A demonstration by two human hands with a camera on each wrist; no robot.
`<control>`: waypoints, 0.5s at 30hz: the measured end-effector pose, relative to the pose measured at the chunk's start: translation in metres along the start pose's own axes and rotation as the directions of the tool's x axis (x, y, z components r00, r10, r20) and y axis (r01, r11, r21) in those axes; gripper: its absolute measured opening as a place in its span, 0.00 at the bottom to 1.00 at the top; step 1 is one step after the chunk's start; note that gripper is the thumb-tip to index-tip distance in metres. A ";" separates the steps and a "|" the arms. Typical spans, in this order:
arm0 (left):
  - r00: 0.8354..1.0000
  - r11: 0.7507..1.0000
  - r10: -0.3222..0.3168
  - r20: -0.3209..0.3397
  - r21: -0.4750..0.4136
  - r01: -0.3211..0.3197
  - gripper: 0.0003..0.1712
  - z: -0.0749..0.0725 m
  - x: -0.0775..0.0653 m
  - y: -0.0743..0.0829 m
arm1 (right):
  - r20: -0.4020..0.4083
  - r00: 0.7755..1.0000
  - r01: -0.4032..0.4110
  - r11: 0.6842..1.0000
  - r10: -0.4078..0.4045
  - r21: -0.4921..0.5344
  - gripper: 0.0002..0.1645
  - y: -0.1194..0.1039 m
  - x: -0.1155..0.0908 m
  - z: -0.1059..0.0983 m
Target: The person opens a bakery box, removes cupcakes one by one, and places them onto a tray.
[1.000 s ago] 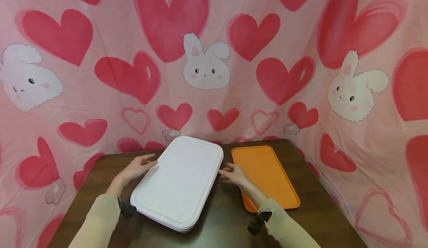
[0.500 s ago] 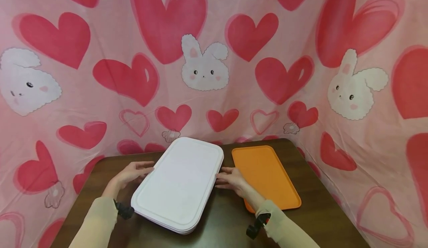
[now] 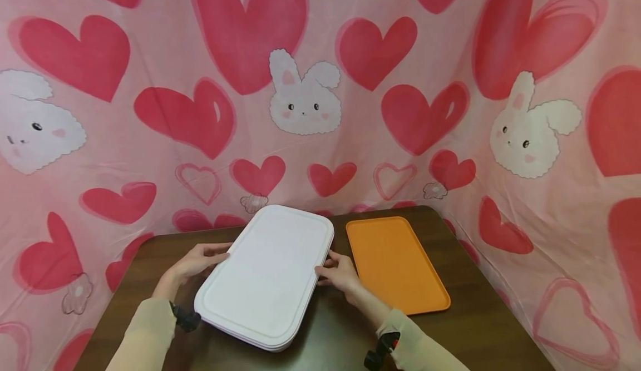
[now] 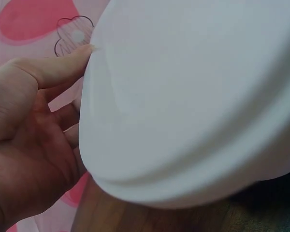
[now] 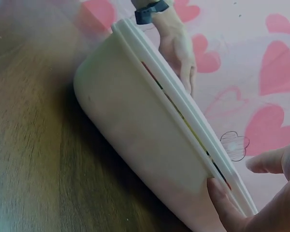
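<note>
A white plastic storage box (image 5: 130, 116) with a white lid (image 3: 267, 265) stands angled on the table. My left hand (image 3: 192, 262) grips the lid's left edge; in the left wrist view its thumb (image 4: 70, 65) presses at the rim and the other fingers lie behind it. On the opposite side my right hand (image 3: 341, 273) holds the lid's edge, thumb over the top and a fingertip (image 5: 216, 186) just below the rim. In the right wrist view a narrow slit between lid and box shows bits of colour. The rest of the box's inside is hidden.
An orange tray (image 3: 400, 265) lies flat on the dark wooden table (image 3: 471, 326), right of the box and close to my right forearm. A pink cloth (image 3: 360, 137) with hearts and rabbits hangs behind the table and along its sides.
My right hand has moved in to the box's right edge, its thumb coming onto the lid. My left hand has slid slightly down along the left edge. Box and tray stay put.
</note>
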State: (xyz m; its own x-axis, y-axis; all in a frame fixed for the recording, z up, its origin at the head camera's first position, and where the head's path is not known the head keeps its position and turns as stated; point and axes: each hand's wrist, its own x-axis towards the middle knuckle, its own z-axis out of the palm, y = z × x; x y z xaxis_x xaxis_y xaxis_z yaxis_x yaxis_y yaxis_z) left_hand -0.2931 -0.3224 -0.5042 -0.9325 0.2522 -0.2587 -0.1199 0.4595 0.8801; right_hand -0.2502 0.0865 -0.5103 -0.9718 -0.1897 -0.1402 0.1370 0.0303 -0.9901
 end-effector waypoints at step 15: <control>0.997 0.997 0.009 0.074 -0.073 -0.004 0.42 0.003 -0.008 -0.010 | -0.057 0.998 -0.030 1.000 0.029 -0.007 0.47 0.005 0.018 -0.009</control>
State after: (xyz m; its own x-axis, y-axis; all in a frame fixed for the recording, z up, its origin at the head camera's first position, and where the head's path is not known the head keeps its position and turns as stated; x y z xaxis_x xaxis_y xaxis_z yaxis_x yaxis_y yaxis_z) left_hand -0.2838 -0.3266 -0.5117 -0.9057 0.3187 -0.2794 -0.1408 0.3955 0.9076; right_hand -0.2689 0.0920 -0.5178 -0.9767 -0.1323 -0.1687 0.1644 0.0427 -0.9855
